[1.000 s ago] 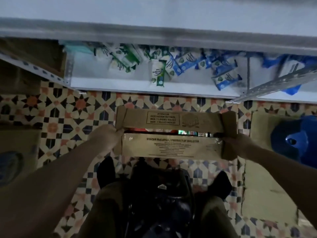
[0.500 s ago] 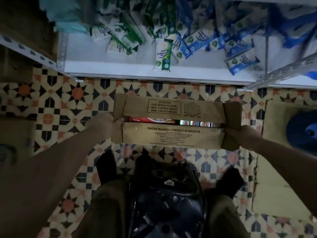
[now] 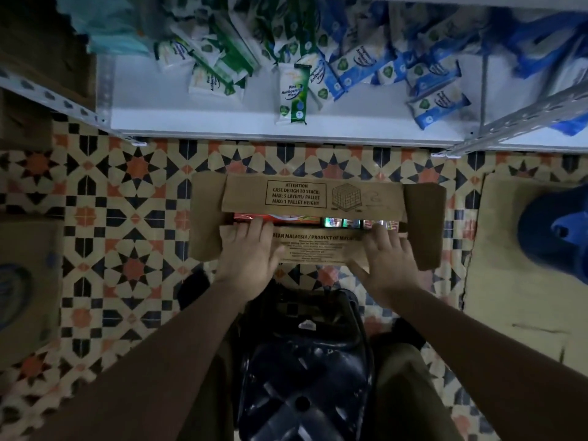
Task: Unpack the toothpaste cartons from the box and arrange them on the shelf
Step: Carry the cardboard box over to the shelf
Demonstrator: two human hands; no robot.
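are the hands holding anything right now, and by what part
Both the left hand and right hand rest on the cardboard box's near top flap, fingertips at its inner edge by the gap. Whether they grip it cannot be told.

Box (image 3: 315, 202) on floor (image 3: 127, 202) before shelf (image 3: 197, 122), cartons (image 3: 286, 219) inside

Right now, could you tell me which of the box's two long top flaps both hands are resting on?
The near flap, printed "Product of Malaysia". The left hand and right hand lie on it; the far flap, with the stacking notice, is untouched.
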